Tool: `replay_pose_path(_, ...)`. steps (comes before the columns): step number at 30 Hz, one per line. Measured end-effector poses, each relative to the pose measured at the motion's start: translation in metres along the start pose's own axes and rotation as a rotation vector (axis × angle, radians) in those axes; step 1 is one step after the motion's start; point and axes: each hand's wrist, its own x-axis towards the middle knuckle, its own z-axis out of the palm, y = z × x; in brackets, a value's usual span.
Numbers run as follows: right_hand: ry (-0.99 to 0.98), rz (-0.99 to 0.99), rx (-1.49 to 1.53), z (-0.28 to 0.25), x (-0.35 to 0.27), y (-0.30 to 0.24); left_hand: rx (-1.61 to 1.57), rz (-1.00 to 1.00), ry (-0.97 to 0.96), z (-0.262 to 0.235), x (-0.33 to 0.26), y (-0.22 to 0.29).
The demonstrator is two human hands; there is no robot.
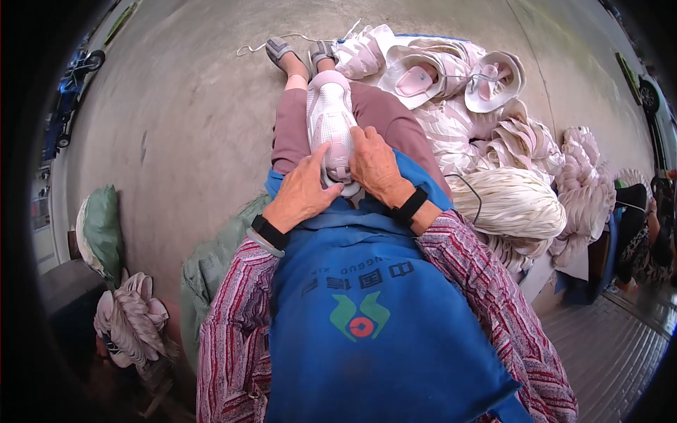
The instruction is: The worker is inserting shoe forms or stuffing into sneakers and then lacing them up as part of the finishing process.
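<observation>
A white and pale pink shoe upper lies lengthwise over my lap, its pink-edged end pointing away from me. My left hand grips its near left edge, thumb and fingers at the rounded white end. On the opposite edge, my right hand is closed with its fingertips on the upper. The undersides of both hands' grips are hidden. A blue apron covers my front, and its upper part lies beneath the shoe piece.
Bundles of pink and white uppers pile up on my right, beside a tied cream bundle. Another bundle and a green sack are at left. Someone's arm shows at the far right edge. Grey concrete floor stretches ahead.
</observation>
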Motion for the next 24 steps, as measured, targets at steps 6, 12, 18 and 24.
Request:
replay_pose_path(6,0.017,0.026,0.061,-0.001,-0.001,0.000,0.125,0.189,0.260,0.013,0.027,-0.005)
replay_pose_path(12,-0.012,0.026,0.136,-0.002,0.009,0.004,0.069,0.073,0.219,0.019,0.040,-0.012)
replay_pose_path(18,-0.010,0.064,0.231,0.002,0.016,0.010,0.062,0.042,0.149,0.017,0.043,-0.018)
replay_pose_path(24,0.016,0.047,0.149,0.001,0.008,0.007,0.086,0.144,0.204,0.026,0.034,-0.012)
